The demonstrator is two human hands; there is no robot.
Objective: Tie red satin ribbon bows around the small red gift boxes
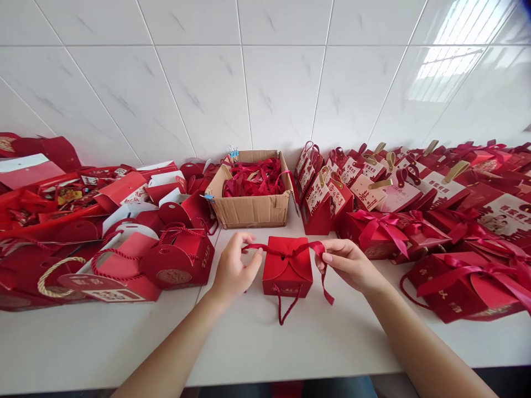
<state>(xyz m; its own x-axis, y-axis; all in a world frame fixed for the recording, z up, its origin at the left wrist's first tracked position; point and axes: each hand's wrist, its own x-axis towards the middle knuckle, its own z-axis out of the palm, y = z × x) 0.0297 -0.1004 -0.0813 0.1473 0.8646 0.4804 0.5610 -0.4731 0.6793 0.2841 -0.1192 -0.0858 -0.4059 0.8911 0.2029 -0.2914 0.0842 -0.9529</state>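
Observation:
A small red gift box (287, 276) stands on the white table in front of me, its folded top closed. Across that top runs a dark red ribbon (301, 249), crossed over itself near the middle. My left hand (235, 264) pinches one end of the ribbon at the box's left side. On the right side, my right hand (346, 261) grips the other part between thumb and fingers, and a loose tail hangs down below it. A twisted cord handle (286, 315) droops from the box's front onto the table.
Behind the box stands a cardboard carton (253, 213) full of red ribbons (257, 176). Several open red boxes (178, 260) and a red tray of sweets (50, 218) crowd the left. Finished boxes with ribbon bows (468, 287) and upright boxes with strap handles (317, 199) fill the right.

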